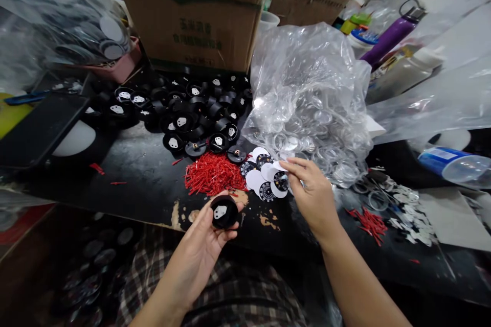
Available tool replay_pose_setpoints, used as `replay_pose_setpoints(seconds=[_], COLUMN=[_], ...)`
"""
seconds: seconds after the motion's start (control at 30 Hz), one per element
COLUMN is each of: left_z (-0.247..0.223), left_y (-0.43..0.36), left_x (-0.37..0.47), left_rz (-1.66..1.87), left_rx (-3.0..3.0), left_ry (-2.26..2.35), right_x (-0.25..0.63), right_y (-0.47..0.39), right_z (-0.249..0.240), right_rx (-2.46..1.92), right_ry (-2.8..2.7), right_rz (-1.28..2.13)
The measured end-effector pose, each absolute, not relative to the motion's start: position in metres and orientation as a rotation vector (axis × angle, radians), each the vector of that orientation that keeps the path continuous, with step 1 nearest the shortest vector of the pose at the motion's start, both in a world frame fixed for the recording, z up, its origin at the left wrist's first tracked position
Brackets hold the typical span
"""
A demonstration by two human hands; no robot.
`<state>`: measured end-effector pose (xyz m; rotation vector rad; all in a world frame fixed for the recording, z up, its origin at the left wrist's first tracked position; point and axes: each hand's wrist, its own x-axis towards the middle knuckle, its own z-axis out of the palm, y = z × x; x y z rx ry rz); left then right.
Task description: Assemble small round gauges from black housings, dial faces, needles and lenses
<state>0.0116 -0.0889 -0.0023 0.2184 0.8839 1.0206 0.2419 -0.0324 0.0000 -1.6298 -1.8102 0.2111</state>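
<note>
My left hand (205, 237) holds a round black housing (230, 216) with a silver metal plate inside, just over the table's front edge. With thumb and fingertips, my right hand (312, 196) pinches a thin white disc (279, 165) at the pile of round dials (266, 190). Some dials lie with a black printed face up, others white side up. Left of them is a heap of small red pointers (215, 173). Behind that heap lie several more black housings (182, 121), many with silver plates showing.
A clear plastic bag (310, 76) spills transparent rings and covers at the back right. White metal pieces (412, 212) and more red pointers (371, 225) lie right of my forearm. Cardboard boxes (192, 15) stand behind. A dark flat tray (42, 130) sits left; a purple bottle (395, 33) leans back right.
</note>
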Motion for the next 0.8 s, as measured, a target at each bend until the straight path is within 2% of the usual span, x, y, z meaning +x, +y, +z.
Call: replay_pose_setpoints(seconds=[0.1, 0.23, 0.33, 0.47, 0.6, 0.8], left_z=[-0.001, 0.002, 0.002, -0.001, -0.002, -0.006], left_y=[-0.086, -0.082, -0.084, -0.089, -0.086, -0.089], left_x=[0.011, 0.013, 0.016, 0.020, 0.024, 0.024], left_rz=[1.114, 1.206, 1.173, 1.263, 1.298, 1.115], left_rx=[0.260, 0.427, 0.485, 0.340, 0.284, 0.515], left_ry=[0.893, 0.823, 0.791, 0.807, 0.909, 0.988], right_x=[0.224, 0.191, 0.175, 0.171, 0.171, 0.162], right_y=[-0.041, -0.054, -0.056, -0.055, -0.058, -0.059], right_z=[0.008, 0.020, 0.022, 0.017, 0.021, 0.028], right_rx=[-1.579, -1.475, -1.495, -1.408, -1.423, -1.340], right_ry=[-1.858, -1.979, -1.778, -1.454, -1.507, -1.837], right_rz=[0.245, 0.739, 1.067, 1.326, 1.135, 0.934])
